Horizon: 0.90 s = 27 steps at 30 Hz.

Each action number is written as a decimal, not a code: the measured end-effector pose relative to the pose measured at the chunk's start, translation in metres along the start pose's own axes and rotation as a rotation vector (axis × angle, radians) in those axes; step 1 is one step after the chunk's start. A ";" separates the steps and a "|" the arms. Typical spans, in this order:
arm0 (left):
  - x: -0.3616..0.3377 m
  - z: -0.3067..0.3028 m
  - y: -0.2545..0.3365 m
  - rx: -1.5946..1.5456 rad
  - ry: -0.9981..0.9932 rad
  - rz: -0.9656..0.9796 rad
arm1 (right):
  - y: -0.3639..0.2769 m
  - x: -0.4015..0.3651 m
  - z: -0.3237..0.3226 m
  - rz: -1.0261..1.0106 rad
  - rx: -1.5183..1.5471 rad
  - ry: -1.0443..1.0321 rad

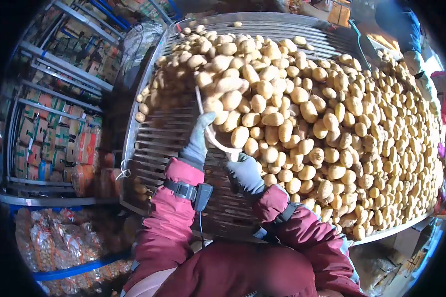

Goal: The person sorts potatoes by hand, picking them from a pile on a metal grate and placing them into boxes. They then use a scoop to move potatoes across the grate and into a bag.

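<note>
My left hand (199,136), in a grey glove, is closed around the middle of a pale, curved, rod-like strip (213,139). My right hand (246,173), gloved the same way, grips the strip's near end. The strip bends upward along the left edge of a big heap of potatoes (327,123); whether it belongs to a larger tool is hidden. Several potatoes by its far end look blurred by motion. Both hands are above a slatted metal table (168,136), whose dark slats show to the left of the heap.
A raised metal rim (136,109) borders the table on the left. Metal racks with stacked cartons (52,131) stand further left, with bagged goods (59,237) below them. At the far right a person's blue sleeve (406,29) reaches toward the potatoes.
</note>
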State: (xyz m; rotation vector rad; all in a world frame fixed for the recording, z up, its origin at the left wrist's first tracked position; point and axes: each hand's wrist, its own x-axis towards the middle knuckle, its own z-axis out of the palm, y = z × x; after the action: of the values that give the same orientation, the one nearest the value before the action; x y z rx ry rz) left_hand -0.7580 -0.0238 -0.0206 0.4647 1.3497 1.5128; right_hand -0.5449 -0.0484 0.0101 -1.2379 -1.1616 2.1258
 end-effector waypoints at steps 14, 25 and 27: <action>-0.005 0.272 -0.045 0.036 -0.222 0.038 | -0.048 -0.061 -0.226 -0.091 -0.140 0.244; -0.032 0.516 -0.073 0.234 -0.408 0.243 | -0.131 -0.140 -0.424 -0.123 -0.022 0.338; -0.059 0.548 -0.068 0.324 -0.503 0.285 | -0.118 -0.127 -0.474 -0.294 -0.107 0.421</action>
State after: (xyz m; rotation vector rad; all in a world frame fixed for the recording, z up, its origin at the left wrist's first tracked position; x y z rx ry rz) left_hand -0.2618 0.1940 0.1016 1.2003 1.1537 1.2767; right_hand -0.0801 0.1442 0.0503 -1.3789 -1.1896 1.5165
